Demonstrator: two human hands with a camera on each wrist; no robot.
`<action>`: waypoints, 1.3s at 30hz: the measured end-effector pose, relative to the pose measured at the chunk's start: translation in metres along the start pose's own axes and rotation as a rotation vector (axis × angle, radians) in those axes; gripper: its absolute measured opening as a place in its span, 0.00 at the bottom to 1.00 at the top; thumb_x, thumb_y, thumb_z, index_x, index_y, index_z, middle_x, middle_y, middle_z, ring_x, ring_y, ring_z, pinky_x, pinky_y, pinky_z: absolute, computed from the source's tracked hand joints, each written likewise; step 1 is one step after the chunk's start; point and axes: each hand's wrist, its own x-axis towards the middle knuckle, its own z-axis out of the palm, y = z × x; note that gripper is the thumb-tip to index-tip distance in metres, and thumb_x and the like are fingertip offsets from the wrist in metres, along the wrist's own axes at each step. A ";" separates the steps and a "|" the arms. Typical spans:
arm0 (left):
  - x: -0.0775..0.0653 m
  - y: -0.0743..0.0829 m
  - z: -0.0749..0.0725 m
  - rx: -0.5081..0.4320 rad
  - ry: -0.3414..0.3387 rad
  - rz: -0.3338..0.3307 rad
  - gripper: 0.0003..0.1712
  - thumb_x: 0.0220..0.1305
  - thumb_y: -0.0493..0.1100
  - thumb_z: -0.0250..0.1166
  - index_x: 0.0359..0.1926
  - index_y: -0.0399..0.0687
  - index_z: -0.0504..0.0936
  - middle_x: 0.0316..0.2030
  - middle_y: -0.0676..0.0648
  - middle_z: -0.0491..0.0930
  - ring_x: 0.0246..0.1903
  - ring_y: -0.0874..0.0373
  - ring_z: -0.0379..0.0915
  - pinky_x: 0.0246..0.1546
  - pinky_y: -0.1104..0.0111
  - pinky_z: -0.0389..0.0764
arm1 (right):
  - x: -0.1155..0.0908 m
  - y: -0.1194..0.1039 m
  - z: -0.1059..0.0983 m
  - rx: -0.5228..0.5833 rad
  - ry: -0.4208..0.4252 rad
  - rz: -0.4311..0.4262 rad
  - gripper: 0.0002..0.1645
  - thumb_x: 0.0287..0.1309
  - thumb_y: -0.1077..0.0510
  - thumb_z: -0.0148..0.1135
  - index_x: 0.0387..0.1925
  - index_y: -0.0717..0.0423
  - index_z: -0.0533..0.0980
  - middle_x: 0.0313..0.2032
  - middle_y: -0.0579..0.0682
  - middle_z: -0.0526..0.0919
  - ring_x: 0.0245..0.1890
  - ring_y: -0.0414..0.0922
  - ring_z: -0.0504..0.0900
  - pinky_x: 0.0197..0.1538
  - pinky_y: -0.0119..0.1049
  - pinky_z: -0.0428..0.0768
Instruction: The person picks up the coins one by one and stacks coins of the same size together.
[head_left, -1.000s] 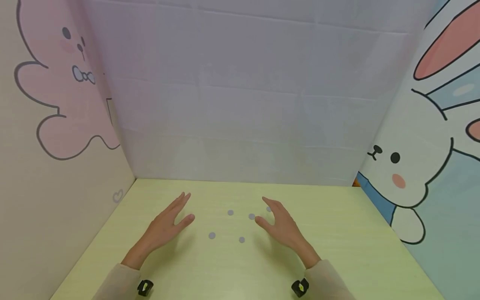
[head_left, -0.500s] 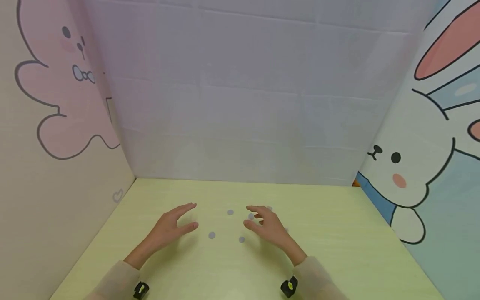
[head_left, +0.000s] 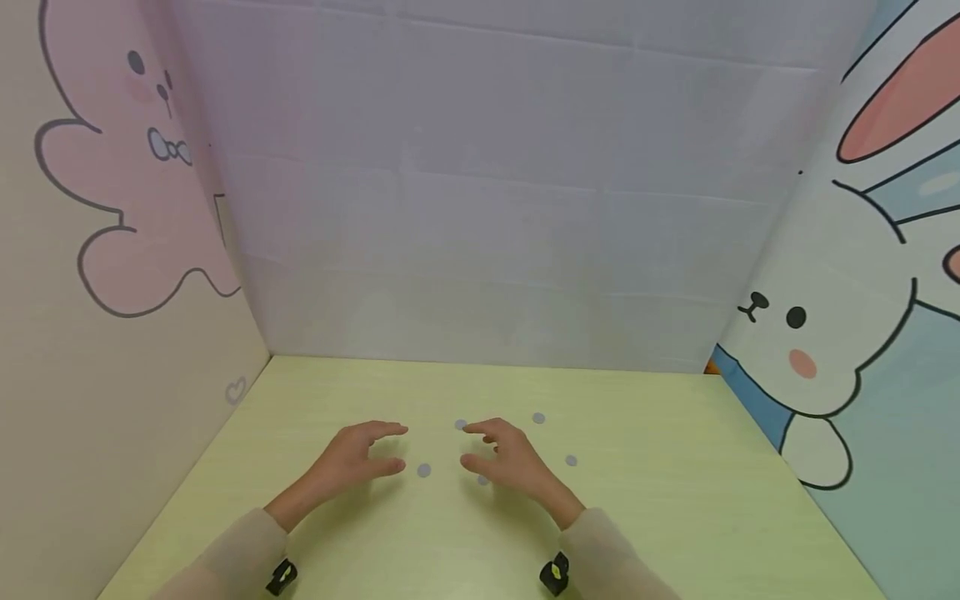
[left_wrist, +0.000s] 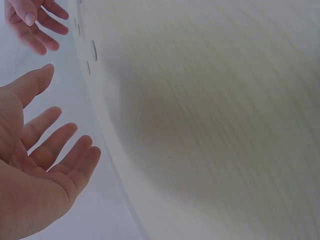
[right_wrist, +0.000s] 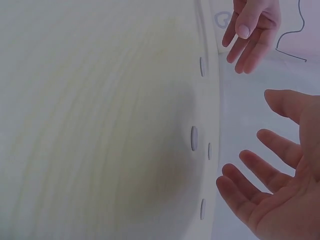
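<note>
Several small grey discs lie scattered on the pale yellow-green table [head_left: 660, 467]. My left hand [head_left: 348, 460] hovers over the table left of them, nearest the front-left disc [head_left: 424, 471]. Facing it, my right hand [head_left: 512, 458] is held above the middle of the group, partly covering a front disc [head_left: 482, 481] and a back disc [head_left: 460, 424]. Both hands have spread, loosely bent fingers and hold nothing. In the right wrist view, a gap separates the right hand [right_wrist: 280, 185] from a disc [right_wrist: 194, 138]. Two more discs, one of them farther back [head_left: 538, 418], sit right of the right hand.
A plain whitish sheet [head_left: 480, 208] closes off the back of the table. Side walls carry a pink cartoon animal [head_left: 142, 192] on the left and a white rabbit [head_left: 817, 333] on the right. Black devices, one by the right sleeve [head_left: 555, 574], sit at both wrists.
Both hands have come closer together, the right moving left across the discs and the left moving slightly right. Their fingers are more bent. Discs on the right are uncovered; one in the middle is now hidden.
</note>
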 end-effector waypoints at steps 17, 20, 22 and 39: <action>0.004 0.021 0.007 0.102 -0.024 -0.028 0.20 0.57 0.43 0.82 0.51 0.47 0.91 0.48 0.50 0.89 0.52 0.45 0.84 0.55 0.47 0.82 | 0.020 -0.010 0.019 -0.199 -0.071 -0.050 0.23 0.62 0.54 0.74 0.57 0.57 0.85 0.52 0.54 0.85 0.52 0.53 0.83 0.57 0.46 0.81; 0.006 0.026 0.005 0.113 -0.024 -0.042 0.19 0.56 0.42 0.82 0.49 0.46 0.91 0.47 0.50 0.89 0.51 0.47 0.84 0.55 0.47 0.82 | 0.024 -0.012 0.022 -0.246 -0.070 -0.044 0.21 0.61 0.54 0.75 0.55 0.54 0.87 0.51 0.51 0.86 0.50 0.49 0.83 0.56 0.42 0.81; 0.007 0.029 0.004 0.118 -0.025 -0.054 0.18 0.56 0.41 0.83 0.48 0.46 0.91 0.45 0.51 0.89 0.50 0.48 0.84 0.55 0.48 0.82 | 0.026 -0.014 0.022 -0.274 -0.065 -0.045 0.20 0.60 0.54 0.76 0.54 0.53 0.88 0.50 0.49 0.86 0.48 0.46 0.82 0.55 0.40 0.80; 0.018 0.041 -0.001 0.250 -0.001 0.037 0.09 0.56 0.42 0.83 0.39 0.50 0.94 0.36 0.57 0.88 0.40 0.57 0.82 0.48 0.57 0.82 | 0.032 -0.036 0.025 -0.342 -0.009 0.000 0.11 0.56 0.53 0.81 0.41 0.49 0.92 0.42 0.44 0.85 0.43 0.43 0.76 0.46 0.34 0.75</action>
